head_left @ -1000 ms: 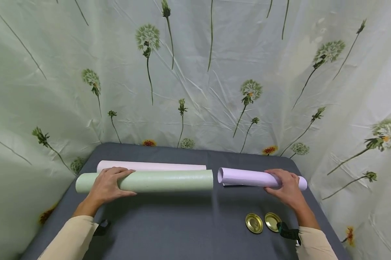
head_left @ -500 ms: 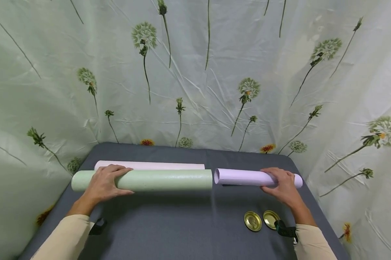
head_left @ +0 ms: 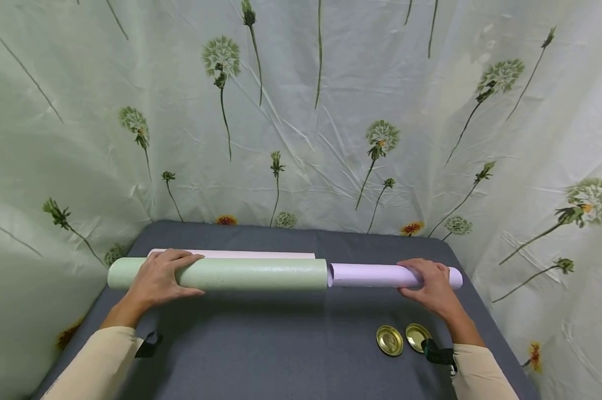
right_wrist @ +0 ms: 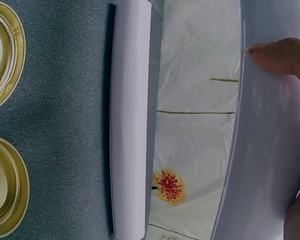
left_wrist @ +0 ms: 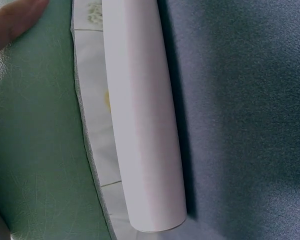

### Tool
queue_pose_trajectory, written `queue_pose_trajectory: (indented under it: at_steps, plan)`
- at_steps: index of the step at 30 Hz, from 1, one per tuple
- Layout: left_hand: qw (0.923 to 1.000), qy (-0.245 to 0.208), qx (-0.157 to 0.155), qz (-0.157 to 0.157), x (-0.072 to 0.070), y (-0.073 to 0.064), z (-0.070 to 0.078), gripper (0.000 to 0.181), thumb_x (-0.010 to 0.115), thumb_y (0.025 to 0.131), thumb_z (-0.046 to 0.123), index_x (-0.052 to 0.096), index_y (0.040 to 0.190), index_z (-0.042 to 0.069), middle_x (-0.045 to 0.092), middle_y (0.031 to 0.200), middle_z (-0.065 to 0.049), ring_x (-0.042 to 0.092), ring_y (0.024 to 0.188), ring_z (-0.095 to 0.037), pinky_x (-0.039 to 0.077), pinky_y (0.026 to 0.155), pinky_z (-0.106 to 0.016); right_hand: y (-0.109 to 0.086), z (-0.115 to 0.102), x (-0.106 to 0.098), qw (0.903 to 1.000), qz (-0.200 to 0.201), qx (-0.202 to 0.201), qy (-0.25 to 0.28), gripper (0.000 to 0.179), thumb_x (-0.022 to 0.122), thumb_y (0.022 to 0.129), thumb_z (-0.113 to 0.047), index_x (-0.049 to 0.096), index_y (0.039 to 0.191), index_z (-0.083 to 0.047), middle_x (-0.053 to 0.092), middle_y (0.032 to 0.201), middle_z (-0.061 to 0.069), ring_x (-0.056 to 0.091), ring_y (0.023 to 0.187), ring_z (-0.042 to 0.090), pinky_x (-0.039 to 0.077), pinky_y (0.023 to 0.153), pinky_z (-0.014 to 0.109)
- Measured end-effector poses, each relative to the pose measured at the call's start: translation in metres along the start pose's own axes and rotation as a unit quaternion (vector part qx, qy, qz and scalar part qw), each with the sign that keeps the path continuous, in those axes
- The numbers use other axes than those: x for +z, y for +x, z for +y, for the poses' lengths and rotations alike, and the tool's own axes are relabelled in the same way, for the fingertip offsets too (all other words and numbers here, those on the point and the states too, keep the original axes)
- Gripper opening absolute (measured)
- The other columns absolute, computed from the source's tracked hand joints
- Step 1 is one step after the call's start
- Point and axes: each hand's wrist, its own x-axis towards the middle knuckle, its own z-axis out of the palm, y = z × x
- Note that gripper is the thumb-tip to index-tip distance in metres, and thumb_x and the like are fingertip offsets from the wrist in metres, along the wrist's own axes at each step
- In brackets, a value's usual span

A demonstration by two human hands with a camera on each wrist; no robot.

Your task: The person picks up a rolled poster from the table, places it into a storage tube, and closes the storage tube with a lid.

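Head view, nearest first: wears cream sleeves [head_left: 483,372] and dark wrist straps [head_left: 148,345]. By the right strap, on the gray bench [head_left: 260,350], two round gold lids [head_left: 389,340], side by side and slightly apart. Grips a thick green roll [head_left: 260,274] from above with the left hand [head_left: 163,278], fingers clamped over the top, thumb along the near side. Grips a thinner lilac roll [head_left: 368,275] likewise with the right hand [head_left: 431,286], clamped near the outer end. Holds both rolls level above the bench, end to end in a line, hollow lilac end facing the green one; cannot tell whether touching. Behind the green roll, partly hidden, a pale pink roll [head_left: 250,254] lying on the bench. In the right wrist view, another pale roll [right_wrist: 130,120] lying on the bench. Farthest, a whitish curtain [head_left: 180,72] printed with dandelions and a few orange flowers.
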Motion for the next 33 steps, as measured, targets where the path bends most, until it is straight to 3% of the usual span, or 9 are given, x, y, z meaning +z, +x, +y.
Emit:
queue_pose_trajectory:
  at_steps: [8, 18, 33]
  plan:
    - [1.0, 0.001, 0.004, 0.006, 0.003, 0.0, 0.002, 0.073, 0.092, 0.049, 0.04, 0.072, 0.111, 0.008, 0.067, 0.103, -0.012, 0.06, 0.094, -0.032, 0.04, 0.083, -0.057, 0.003, -0.004, 0.003, 0.9998, 0.002, -0.018, -0.004, 0.053, 0.089, 0.056, -0.002, 0.069, 0.105, -0.006, 0.068, 0.102, 0.012, 0.059, 0.092, 0.034, 0.026, 0.082, 0.053]
    - [0.9995, -0.001, 0.021, 0.022, 0.007, -0.001, 0.003, 0.073, 0.092, 0.048, 0.039, 0.072, 0.111, 0.008, 0.066, 0.103, -0.011, 0.06, 0.094, -0.032, 0.04, 0.082, -0.056, 0.008, -0.005, 0.01, 0.9999, -0.011, -0.013, 0.0, 0.053, 0.089, 0.056, -0.002, 0.069, 0.106, -0.006, 0.068, 0.103, 0.013, 0.059, 0.094, 0.035, 0.026, 0.083, 0.054]
    - [0.9998, -0.001, 0.009, 0.018, 0.009, 0.002, 0.006, 0.074, 0.092, 0.048, 0.04, 0.071, 0.112, 0.01, 0.066, 0.104, -0.012, 0.06, 0.097, -0.032, 0.04, 0.083, -0.055, 0.015, -0.014, 0.017, 0.9995, -0.03, -0.01, -0.002, 0.051, 0.088, 0.061, -0.004, 0.068, 0.107, -0.006, 0.068, 0.105, 0.013, 0.059, 0.097, 0.035, 0.026, 0.085, 0.056]
